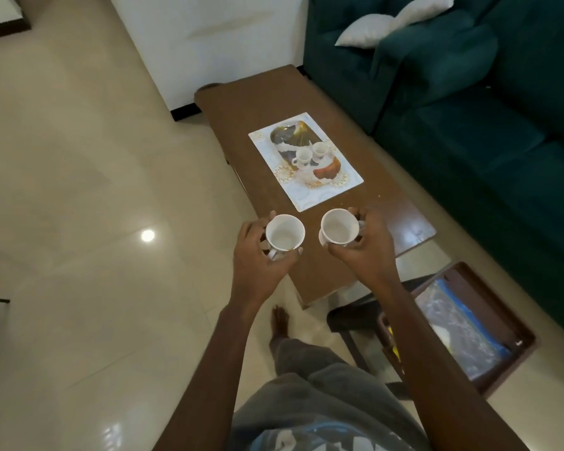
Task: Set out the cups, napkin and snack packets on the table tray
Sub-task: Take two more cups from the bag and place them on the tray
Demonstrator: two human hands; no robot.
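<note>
Brown desk (251, 102) at frame centre carries the tray (310, 196), which already holds two cups (303, 156). The fingers of the left hand (261, 252) grip a cup (284, 232). The fingers of the right hand (368, 245) grip a second cup (338, 226). Both are held above the desk's near end. Lower each cup upright onto bare tray area, clear of the standing cups, then release. Tiled floor (79, 157) fills the left of the frame and a green sofa (469, 141) the right.

Left cup (285, 232), right cup (339, 226), white, upright, empty
</note>
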